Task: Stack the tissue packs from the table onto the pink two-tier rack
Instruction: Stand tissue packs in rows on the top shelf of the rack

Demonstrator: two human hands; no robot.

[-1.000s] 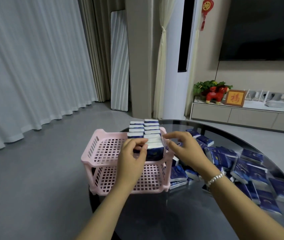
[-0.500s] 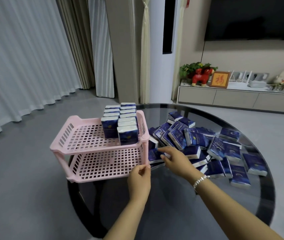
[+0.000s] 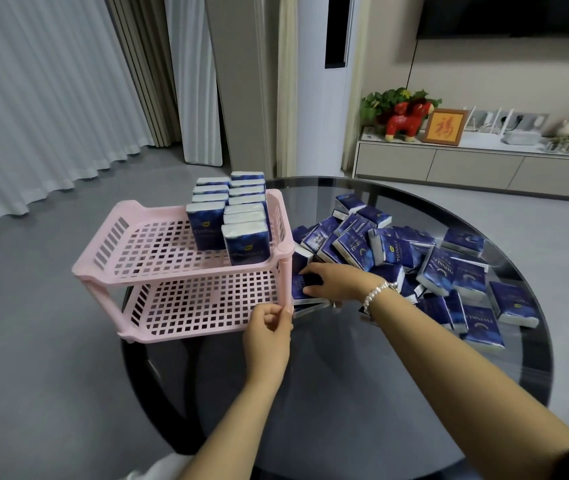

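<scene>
Both hands are busy: the left hand [image 3: 269, 327] pinches the pink rack [image 3: 158, 271] at its near right corner post, and the right hand [image 3: 335, 284] curls over a tissue pack [image 3: 302, 289] just beside the rack, at three o'clock from it. Two rows stand on the top tier [image 3: 231, 209]; the pile [image 3: 414, 258] covers the tabletop [image 3: 345, 375]. Risk: a hasty pull could drag neighbouring packs, or nudge the rack, which overhangs the edge.

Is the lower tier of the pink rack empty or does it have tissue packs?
Empty: the lower tier shows only bare pink grid. The tissue packs stand on the upper tier only.
</scene>
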